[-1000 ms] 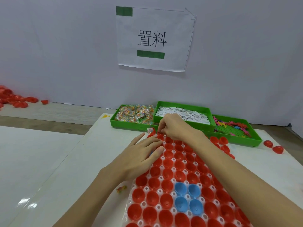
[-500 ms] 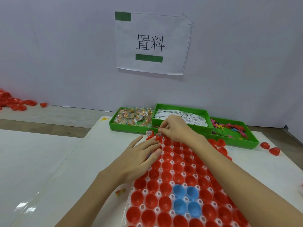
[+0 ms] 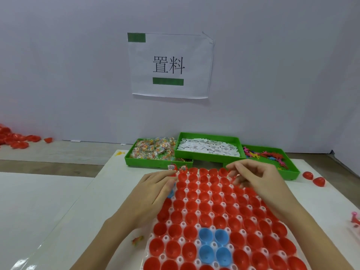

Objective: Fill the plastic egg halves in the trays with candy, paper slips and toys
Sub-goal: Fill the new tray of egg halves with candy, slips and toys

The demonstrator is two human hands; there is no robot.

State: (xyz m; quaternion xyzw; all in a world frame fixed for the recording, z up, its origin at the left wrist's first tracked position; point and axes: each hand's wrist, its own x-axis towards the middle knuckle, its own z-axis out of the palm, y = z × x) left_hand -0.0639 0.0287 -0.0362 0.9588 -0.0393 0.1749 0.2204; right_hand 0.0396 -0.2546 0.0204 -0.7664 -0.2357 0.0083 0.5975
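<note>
**Egg halves waiting, bins at the far edge**

Red egg halves [image 3: 204, 207] — four blue [image 3: 213, 244] — sit open-side up in a clear tray [image 3: 182, 239] on the worktop [image 3: 93, 201]. Left hand [image 3: 150, 193] rests flat on them; right hand [image 3: 257, 178] hovers, fingers loosely curled, empty. Beyond, green bins hold candy [image 3: 153, 148], paper slips [image 3: 208, 148], toys [image 3: 265, 154].

white paper sign [image 3: 171, 65] on wall [image 3: 272, 65]

White tray [image 3: 196, 201] packed with upright red egg halves [image 3: 218, 221], four blue ones [image 3: 213, 244] near front. Far-left cups hold candy [image 3: 171, 167]. Behind: green bins of candy [image 3: 153, 149], paper slips [image 3: 208, 149], toys [image 3: 265, 154].
</note>
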